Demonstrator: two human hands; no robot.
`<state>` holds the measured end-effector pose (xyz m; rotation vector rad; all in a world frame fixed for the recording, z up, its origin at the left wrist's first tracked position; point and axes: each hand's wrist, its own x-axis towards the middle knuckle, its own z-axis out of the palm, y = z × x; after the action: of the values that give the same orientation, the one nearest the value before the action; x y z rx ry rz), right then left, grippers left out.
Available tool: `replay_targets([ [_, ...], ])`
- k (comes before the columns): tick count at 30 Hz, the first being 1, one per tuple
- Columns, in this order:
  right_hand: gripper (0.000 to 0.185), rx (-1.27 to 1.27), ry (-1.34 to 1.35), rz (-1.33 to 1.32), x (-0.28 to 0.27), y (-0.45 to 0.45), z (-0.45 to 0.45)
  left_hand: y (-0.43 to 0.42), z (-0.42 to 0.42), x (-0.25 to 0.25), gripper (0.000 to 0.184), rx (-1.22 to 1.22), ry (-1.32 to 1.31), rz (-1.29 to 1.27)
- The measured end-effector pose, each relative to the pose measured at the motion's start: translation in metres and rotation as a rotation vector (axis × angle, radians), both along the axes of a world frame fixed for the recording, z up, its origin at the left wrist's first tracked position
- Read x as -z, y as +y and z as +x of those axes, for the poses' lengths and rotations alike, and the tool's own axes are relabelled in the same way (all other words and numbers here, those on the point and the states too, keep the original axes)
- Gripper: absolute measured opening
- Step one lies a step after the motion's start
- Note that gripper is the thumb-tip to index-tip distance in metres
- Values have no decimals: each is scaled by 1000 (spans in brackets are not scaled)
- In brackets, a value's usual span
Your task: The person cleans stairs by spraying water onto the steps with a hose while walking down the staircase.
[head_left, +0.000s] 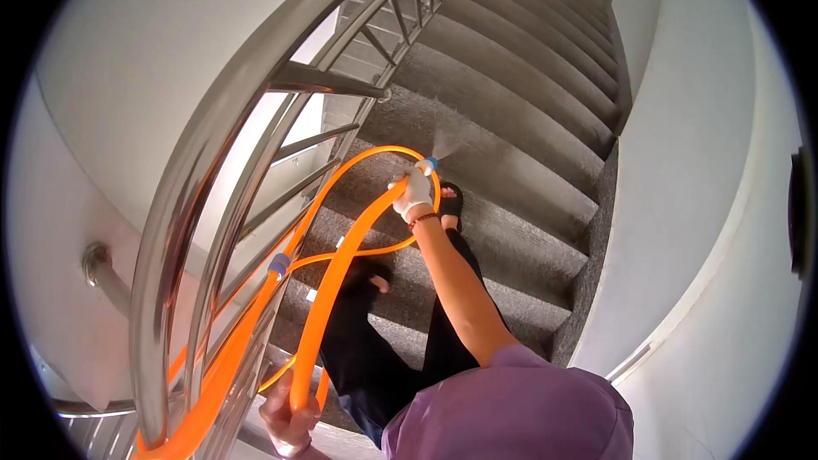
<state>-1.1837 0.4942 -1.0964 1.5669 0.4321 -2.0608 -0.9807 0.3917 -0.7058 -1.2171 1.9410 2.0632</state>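
My right hand (414, 191), in a white glove, is closed round the end of an orange hose (333, 285). Just beyond its fingers a blue and white spray nozzle (429, 163) points up the stairs, and a fine spray of water (448, 145) leaves it. At the lower left, my left hand (288, 419) grips a lower stretch of the same hose, by the railing. Loops of hose hang between the hands and the railing, with a blue connector (279, 265) on one of them.
Grey stone stairs (511, 89) rise ahead, partly wet-looking. A steel handrail (200, 149) with bars runs along the left, with hose draped through it. A white wall (682, 162) closes the right side. My sandalled foot (451, 202) stands on a step.
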Motion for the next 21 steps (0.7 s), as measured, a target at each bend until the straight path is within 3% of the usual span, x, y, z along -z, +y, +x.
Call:
replay_targets([
  [6, 8, 76, 1, 165, 20, 63, 2, -2, -29, 19, 57, 64, -57, 272],
  [8, 8, 161, -75, 199, 24, 81, 1, -3, -40, 25, 56, 130, -83, 265],
  [15, 9, 274, 30, 301, 25, 161, 7, 4, -68, 44, 56, 364, -264, 327],
  [20, 12, 318, 37, 334, 0, 175, 13, 3, -71, 33, 55, 493, -249, 243],
  [21, 12, 289, 54, 299, -4, 167, 14, -6, -63, 22, 53, 505, -110, 209],
])
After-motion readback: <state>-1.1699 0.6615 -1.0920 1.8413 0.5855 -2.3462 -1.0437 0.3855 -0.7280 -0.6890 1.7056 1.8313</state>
